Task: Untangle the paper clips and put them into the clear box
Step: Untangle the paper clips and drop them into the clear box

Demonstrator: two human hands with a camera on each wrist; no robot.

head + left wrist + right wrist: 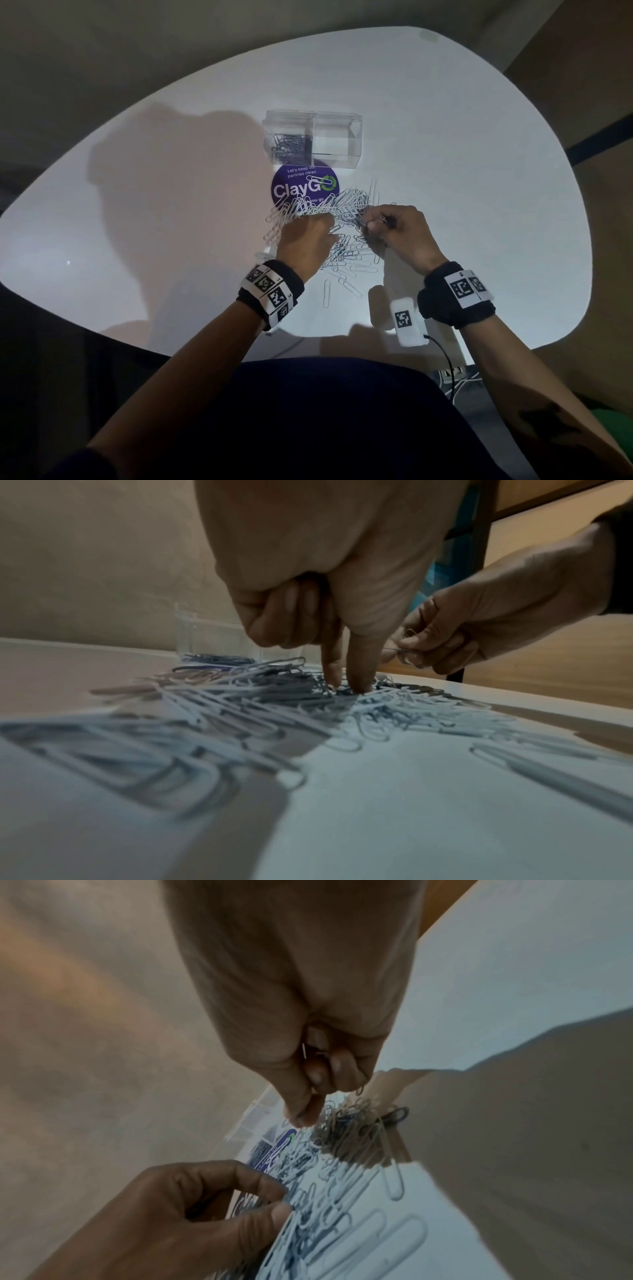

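Observation:
A heap of silver paper clips (337, 209) lies tangled in the middle of the white table (479, 171). My left hand (320, 224) is down on the heap; in the left wrist view its thumb and forefinger (347, 688) dig into the clips close together, pinching at them, with the other fingers curled. To the right, my right hand (371, 222) pinches paper clips (405, 642) lifted just off the heap's edge. The clear box (337, 137) stands behind the heap, with several clips (293, 144) in its left compartment.
A round purple ClayGO sticker (291, 188) lies between the box and the heap, partly covered by clips. Loose single clips (327, 293) lie nearer to me. A small white tagged device (407, 320) with a black cable (448, 363) hangs by my right wrist.

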